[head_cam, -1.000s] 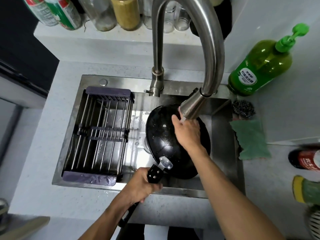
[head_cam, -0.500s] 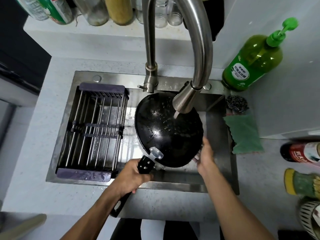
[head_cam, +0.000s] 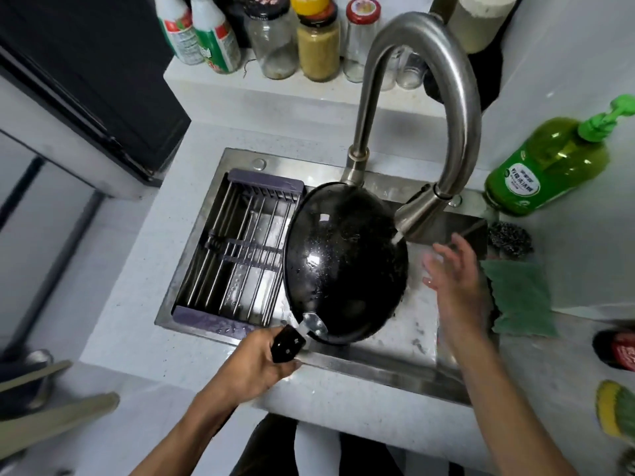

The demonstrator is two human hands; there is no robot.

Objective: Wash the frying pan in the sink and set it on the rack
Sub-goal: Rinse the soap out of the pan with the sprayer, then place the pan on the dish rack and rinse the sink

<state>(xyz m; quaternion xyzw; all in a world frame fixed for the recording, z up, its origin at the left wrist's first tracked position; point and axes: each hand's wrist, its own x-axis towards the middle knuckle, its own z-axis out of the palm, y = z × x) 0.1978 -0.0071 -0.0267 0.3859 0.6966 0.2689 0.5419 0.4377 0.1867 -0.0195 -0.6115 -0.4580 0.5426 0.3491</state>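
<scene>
The sink [head_cam: 378, 367] serves as the landmark here. Over its left part sits the rack [head_cam: 237, 259], a frame of metal bars with purple end pieces, wet with drops along its near edge. Just right of the rack, the frying pan [head_cam: 343, 266] is held tilted above the basin, its black, wet inside facing up; its left rim overlaps the rack's right edge in this view. At the sink's near rim, the left hand [head_cam: 256, 367] grips the pan's black handle [head_cam: 288, 344], fingers curled round it. Behind the sink rises the curved steel faucet [head_cam: 460, 108], whose spout head ends just above the pan's right rim, with a thin stream of water falling from it. Over the right part of the basin, the right hand [head_cam: 455, 280] is spread, fingers apart and blurred, holding nothing, close to the pan's right side but apart from it. On the counter right of the sink lie a steel scrubber [head_cam: 510, 238] and, nearer, a green cloth [head_cam: 519, 297]. Behind them stands a green soap bottle [head_cam: 546, 166] with a pump.
</scene>
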